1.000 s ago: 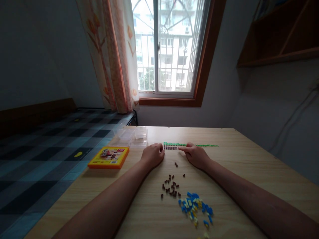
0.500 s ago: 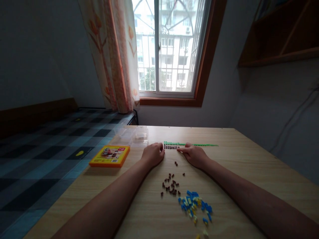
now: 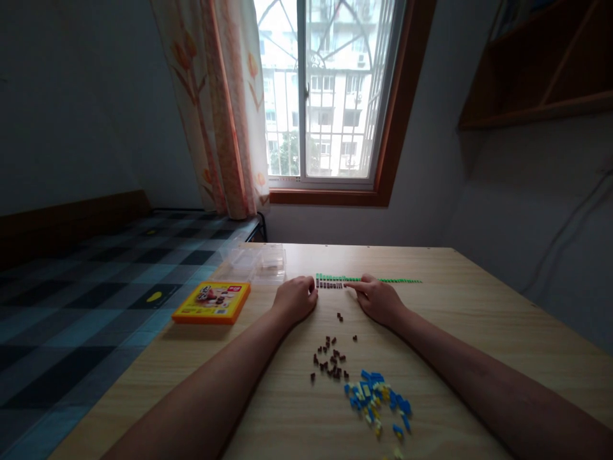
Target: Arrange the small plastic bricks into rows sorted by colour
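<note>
My left hand (image 3: 295, 299) rests on the table with its fingers curled in, beside the left end of the rows; its fingertips are turned away, so what they hold, if anything, is hidden. My right hand (image 3: 378, 299) has its index finger stretched out, the tip at the right end of a short row of dark brown toy bricks (image 3: 329, 285). Behind that row runs a longer line of green toy bricks (image 3: 400, 280), partly covered by my right hand. Loose brown bricks (image 3: 334, 358) lie scattered nearer to me, between my forearms.
A pile of blue and yellow bricks (image 3: 378, 396) lies at the front of the wooden table (image 3: 460, 306). To the left are a yellow-orange box (image 3: 211, 303) and clear plastic containers (image 3: 258, 263). A bed (image 3: 110, 281) with a checked cover stands left of the table.
My right index finger has shifted slightly to the right at the end of the brown row. My left hand stays in place; the whole view has moved a little.
</note>
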Motion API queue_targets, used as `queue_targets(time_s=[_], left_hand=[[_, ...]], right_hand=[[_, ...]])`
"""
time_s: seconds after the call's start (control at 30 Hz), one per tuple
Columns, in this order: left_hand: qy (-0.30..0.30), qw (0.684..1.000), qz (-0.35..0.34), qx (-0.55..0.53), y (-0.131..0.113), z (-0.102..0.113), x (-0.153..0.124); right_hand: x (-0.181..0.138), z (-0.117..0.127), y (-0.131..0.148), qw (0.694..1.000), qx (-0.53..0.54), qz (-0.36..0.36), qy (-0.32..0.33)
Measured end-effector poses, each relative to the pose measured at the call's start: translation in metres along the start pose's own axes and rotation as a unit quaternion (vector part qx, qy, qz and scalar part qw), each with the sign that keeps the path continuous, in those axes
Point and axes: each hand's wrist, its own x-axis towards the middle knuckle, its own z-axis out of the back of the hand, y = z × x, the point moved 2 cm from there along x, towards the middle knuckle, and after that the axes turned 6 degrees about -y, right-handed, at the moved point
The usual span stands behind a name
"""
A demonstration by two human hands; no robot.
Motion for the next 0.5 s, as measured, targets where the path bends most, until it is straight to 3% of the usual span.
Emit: queue_targets(time_s=[0.5], left_hand=[[0.008,1.0,0.01,-0.002,-0.0025,0.0018,-0.0005]], right_hand=[[0.0021,-0.0044,-0.0022,1.0,-0.013,-0.01,0.015]])
